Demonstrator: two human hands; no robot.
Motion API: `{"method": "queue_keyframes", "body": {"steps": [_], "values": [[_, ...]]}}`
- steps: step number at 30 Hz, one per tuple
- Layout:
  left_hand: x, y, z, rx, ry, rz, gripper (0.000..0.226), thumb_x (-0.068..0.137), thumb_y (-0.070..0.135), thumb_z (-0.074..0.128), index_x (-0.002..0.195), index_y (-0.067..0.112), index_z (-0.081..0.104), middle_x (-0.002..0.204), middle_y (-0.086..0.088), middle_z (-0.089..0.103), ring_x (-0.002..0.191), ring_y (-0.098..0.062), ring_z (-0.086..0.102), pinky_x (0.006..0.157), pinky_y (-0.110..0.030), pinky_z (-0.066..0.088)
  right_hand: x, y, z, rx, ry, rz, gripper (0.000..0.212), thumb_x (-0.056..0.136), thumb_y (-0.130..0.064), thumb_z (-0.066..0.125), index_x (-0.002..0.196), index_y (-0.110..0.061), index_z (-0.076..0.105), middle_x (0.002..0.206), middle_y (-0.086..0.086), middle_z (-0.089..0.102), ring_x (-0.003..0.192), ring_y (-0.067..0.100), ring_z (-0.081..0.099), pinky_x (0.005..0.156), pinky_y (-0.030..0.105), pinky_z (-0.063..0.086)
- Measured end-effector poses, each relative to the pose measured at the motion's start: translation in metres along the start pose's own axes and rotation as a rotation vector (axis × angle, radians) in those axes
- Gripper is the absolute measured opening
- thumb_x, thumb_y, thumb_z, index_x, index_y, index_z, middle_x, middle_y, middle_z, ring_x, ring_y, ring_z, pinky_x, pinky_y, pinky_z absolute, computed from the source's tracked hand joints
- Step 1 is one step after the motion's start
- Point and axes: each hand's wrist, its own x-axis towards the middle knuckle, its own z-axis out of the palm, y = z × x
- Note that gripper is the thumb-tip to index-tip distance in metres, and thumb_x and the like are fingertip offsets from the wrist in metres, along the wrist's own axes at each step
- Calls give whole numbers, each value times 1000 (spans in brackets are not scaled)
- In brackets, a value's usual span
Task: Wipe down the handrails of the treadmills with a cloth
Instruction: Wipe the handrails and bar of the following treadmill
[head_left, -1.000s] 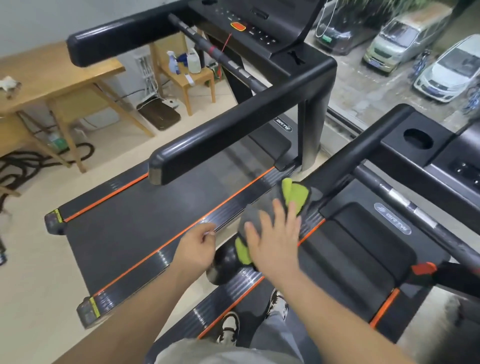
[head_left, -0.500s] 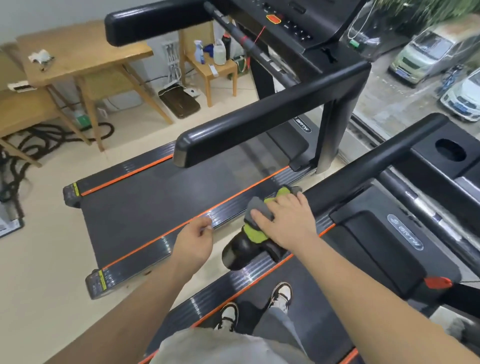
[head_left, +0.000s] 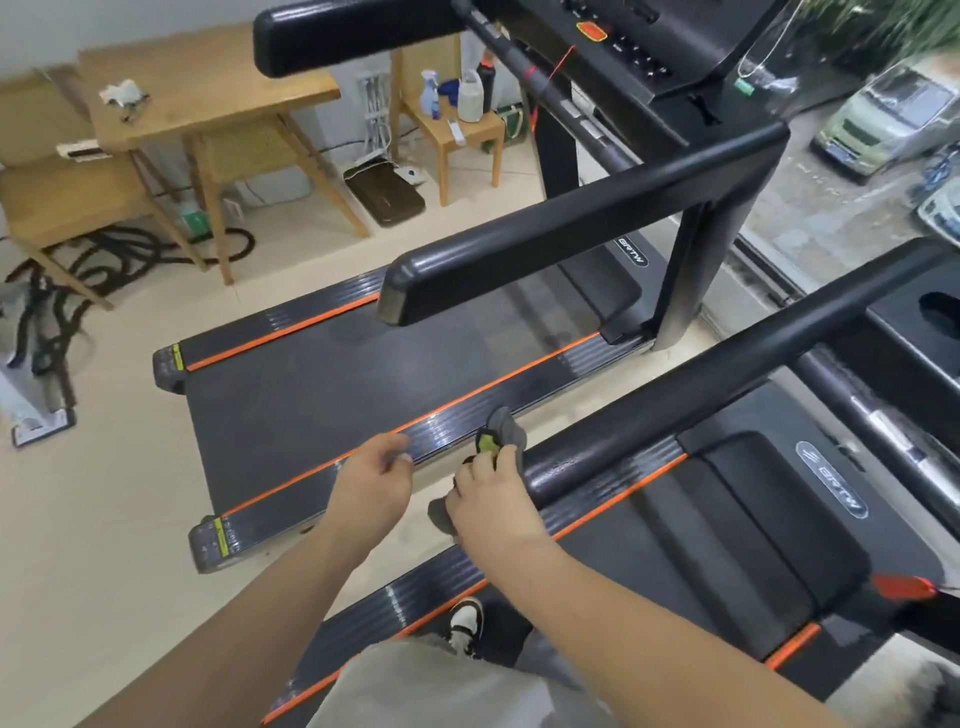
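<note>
I stand on the near treadmill, whose black left handrail (head_left: 701, 384) runs from lower centre up to the right. My right hand (head_left: 493, 501) grips a grey and lime-green cloth (head_left: 501, 434) wrapped over the near end of that handrail. The rail's end cap is hidden under the hand and cloth. My left hand (head_left: 374, 480) hovers just left of the rail end with its fingers loosely curled, holding nothing. The neighbouring treadmill's right handrail (head_left: 545, 228) crosses the middle of the view, and its left handrail (head_left: 353, 36) is at the top.
The other treadmill's belt (head_left: 337, 395) lies to the left across a narrow floor gap. Wooden tables (head_left: 208, 93), a stool with spray bottles (head_left: 457, 98), a floor scale (head_left: 384, 195) and coiled black ropes (head_left: 104, 254) fill the far left. A window with parked cars (head_left: 878, 124) is at right.
My right hand has slid the cloth back along the handrail to its near end, going from flat to gripping. The left hand stayed beside it. The view shifted right and nearer.
</note>
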Motion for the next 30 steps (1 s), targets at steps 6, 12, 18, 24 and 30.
{"method": "queue_keyframes", "body": {"steps": [6,12,18,24,30], "values": [[13,7,25,-7,-105,-40,33,101,14,52,131,22,62,127,0,65,111,-16,61,104,-27,46,-45,56,47,138,400,-151,61,87,-49,68,140,-27,47,144,10,44,135,44,40,115,63,27],[5,9,33,-36,-149,18,32,104,16,50,133,19,62,129,6,63,116,-11,58,99,-19,43,-54,95,62,425,565,9,78,84,-82,56,140,-29,61,136,9,60,134,39,49,121,57,25],[-7,-16,7,-35,-91,-23,28,102,15,51,123,27,64,135,5,63,128,-15,56,115,-38,41,-7,35,3,398,237,326,53,87,-71,49,106,-29,75,107,4,66,107,35,56,111,62,27],[-11,-35,-12,0,-49,-69,34,101,14,51,132,19,63,131,6,63,120,-15,59,103,-27,42,2,-5,-2,71,59,69,41,103,-40,46,135,-17,57,131,13,54,122,37,44,108,61,26],[-10,-13,22,-5,-134,-14,30,101,17,52,128,22,63,117,2,69,97,-11,65,96,-30,47,-50,15,57,214,354,-17,60,78,-22,74,135,-23,56,150,7,45,146,38,33,119,60,25]]}}
